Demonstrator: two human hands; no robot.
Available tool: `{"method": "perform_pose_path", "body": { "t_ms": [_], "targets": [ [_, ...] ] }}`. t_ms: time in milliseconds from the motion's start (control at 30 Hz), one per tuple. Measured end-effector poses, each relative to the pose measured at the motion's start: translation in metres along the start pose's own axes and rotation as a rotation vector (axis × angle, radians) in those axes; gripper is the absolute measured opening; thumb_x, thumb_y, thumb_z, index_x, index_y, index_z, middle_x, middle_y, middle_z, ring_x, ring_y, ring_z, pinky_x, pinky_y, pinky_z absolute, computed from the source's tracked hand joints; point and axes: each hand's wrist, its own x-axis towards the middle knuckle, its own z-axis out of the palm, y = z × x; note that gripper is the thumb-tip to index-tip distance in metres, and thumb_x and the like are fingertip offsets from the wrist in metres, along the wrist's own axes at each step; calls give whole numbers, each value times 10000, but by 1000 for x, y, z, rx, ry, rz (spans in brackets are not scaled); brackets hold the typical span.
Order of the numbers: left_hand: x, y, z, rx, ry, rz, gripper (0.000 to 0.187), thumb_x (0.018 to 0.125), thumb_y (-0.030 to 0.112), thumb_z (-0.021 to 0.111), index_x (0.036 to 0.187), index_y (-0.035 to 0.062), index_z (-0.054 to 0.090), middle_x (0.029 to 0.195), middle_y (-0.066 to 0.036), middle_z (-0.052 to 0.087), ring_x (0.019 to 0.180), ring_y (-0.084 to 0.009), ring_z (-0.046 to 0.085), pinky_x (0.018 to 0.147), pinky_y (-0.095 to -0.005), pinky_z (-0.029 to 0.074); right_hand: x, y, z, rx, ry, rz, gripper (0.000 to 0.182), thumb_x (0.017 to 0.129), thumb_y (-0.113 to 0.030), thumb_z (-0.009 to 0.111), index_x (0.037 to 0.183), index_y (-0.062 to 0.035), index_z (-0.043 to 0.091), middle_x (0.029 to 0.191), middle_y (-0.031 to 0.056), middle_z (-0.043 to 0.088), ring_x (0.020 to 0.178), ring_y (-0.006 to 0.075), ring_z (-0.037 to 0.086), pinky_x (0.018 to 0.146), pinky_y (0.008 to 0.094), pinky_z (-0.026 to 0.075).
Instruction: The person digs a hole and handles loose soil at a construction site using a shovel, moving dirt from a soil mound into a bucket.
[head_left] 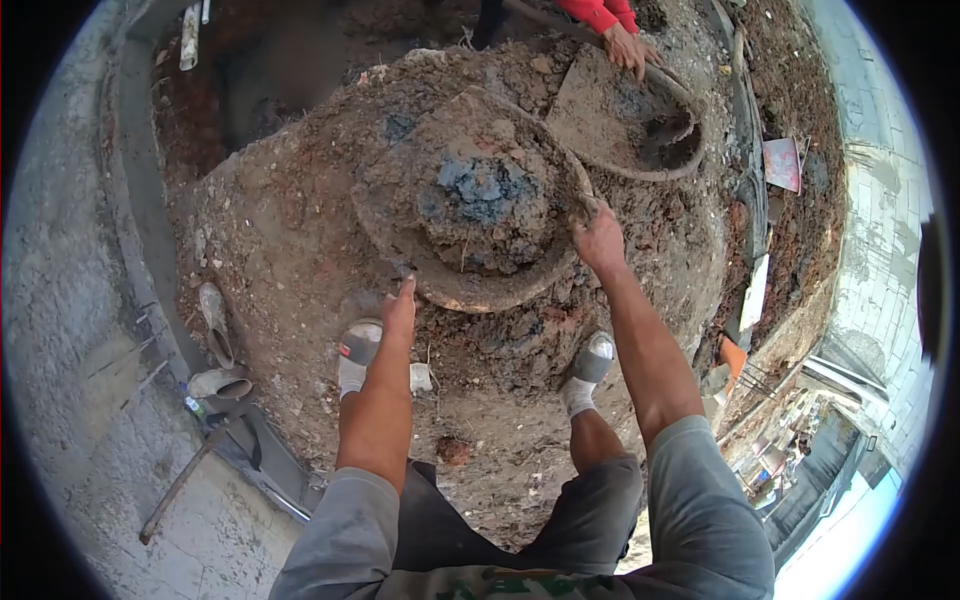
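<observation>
A wide, shallow, mud-caked basket (485,298) lies in front of me on the dirt, heaped with brown soil (480,225) that has a blue-grey lump on top. At its near left edge my left hand (400,308) is closed on the rim, the fingers partly hidden. My right hand (599,240) grips the right side of the rim, its fingers wrapped round it. Just beyond, a second scoop-shaped basket (590,115) sits tilted on the soil, its inside muddy. Another person's hand (628,50), below a red sleeve, is at that basket's far edge.
A muddy pit (300,75) opens at the far left. Rubber boots (216,325) lie left of me, near a long-handled tool (180,490). On the right are boards (752,295), a reddish-white container (782,163) and an orange piece (733,357). Uneven soil surrounds my feet.
</observation>
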Motion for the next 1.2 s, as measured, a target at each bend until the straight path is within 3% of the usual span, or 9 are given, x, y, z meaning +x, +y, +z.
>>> {"method": "perform_pose_path", "body": {
  "t_ms": [100,233,300,400,467,733,967,1067,1200],
  "targets": [
    [17,8,22,68,39,-27,674,691,387,613,1118,-79,378,1081,-172,456,911,-240,477,773,-336,368,72,30,47,-126,126,-100,441,741,-294,537,1029,36,489,1043,200,496,1018,309,445,911,331,322],
    [16,20,18,-44,88,-69,741,674,317,620,1196,-104,306,1225,-219,370,1121,-305,378,905,-371,299,155,45,72,-543,-295,-133,403,792,-339,445,930,20,566,999,234,510,952,334,501,819,361,402],
    [19,21,15,-39,102,-58,711,657,273,624,1204,-68,322,1214,-190,390,1098,-292,398,892,-360,312,154,1,46,-332,-396,-18,305,791,-311,444,959,-102,589,994,238,522,927,338,516,793,382,419],
    [38,14,13,-295,-122,20,676,617,228,647,1157,-41,344,1136,-166,443,1000,-265,458,827,-441,357,183,18,75,-129,-368,42,305,748,-291,507,948,-76,591,963,227,542,883,329,532,763,366,426],
    [54,8,21,-272,-39,31,627,625,214,644,1130,-42,374,1086,-164,475,954,-262,485,792,-438,385,190,21,77,213,-306,361,356,685,-277,580,937,-26,590,945,206,558,838,307,544,736,350,421],
    [75,12,20,-547,-250,-32,182,709,144,576,845,24,560,781,-101,577,655,-241,559,618,-384,471,194,51,71,589,-485,49,251,610,-201,528,766,-18,600,799,81,563,744,223,492,658,321,379],
    [65,25,30,-581,-292,-65,205,767,292,537,807,91,551,647,-38,557,570,-180,527,549,-322,452,185,24,73,206,-342,184,351,631,-241,577,890,-5,599,940,161,573,889,261,512,750,339,391],
    [80,16,33,-622,-174,-38,294,794,360,492,873,82,550,710,-42,568,599,-184,539,578,-340,463,181,27,70,235,-315,54,443,542,-266,631,883,14,594,908,149,592,820,244,553,709,328,425],
    [75,10,36,-652,-151,17,363,787,377,501,942,51,535,792,-63,577,668,-203,555,623,-348,466,163,14,54,170,-362,163,424,631,-234,626,947,38,555,939,200,561,882,289,510,755,358,394]
  ]
}}
